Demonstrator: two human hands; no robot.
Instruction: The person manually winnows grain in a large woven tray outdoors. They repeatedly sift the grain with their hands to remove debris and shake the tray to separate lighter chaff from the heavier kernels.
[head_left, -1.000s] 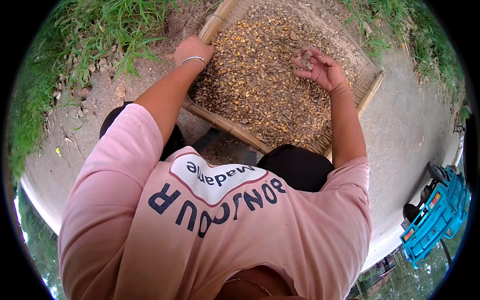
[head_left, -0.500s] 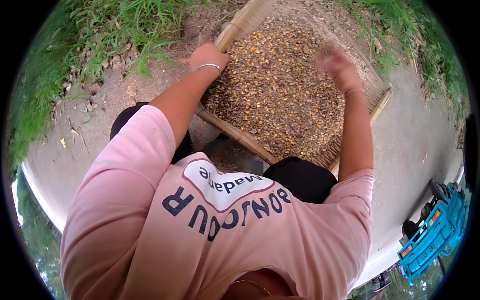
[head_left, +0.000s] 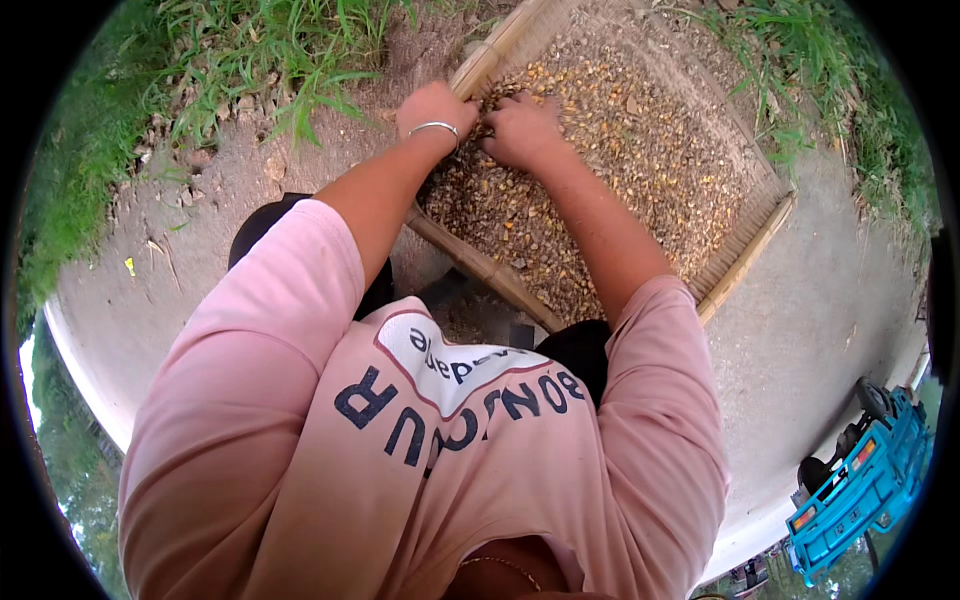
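A large shallow tray with a wooden rim (head_left: 487, 52) and a woven-looking bed lies tilted over my knees. Mixed yellow corn kernels (head_left: 600, 190) and brownish bits cover most of it. My left hand (head_left: 432, 108), a silver bangle at its wrist, is wrapped round the tray's left rim; its fingertips are hidden. Close beside it, inside the tray, my right hand (head_left: 522, 132) reaches palm down into the corn. Its fingers are apart, with the tips partly buried and blurred.
Grass (head_left: 270, 60) grows at the far left and far right. Beneath the tray lies a dirt and concrete floor (head_left: 770, 330). A dark grey object (head_left: 455, 300) shows under its near edge. A blue vehicle (head_left: 860, 490) stands at the lower right.
My right hand has swung from above the tray's right side leftward and down into the corn beside my left hand. My left hand keeps its grip; the view has shifted slightly.
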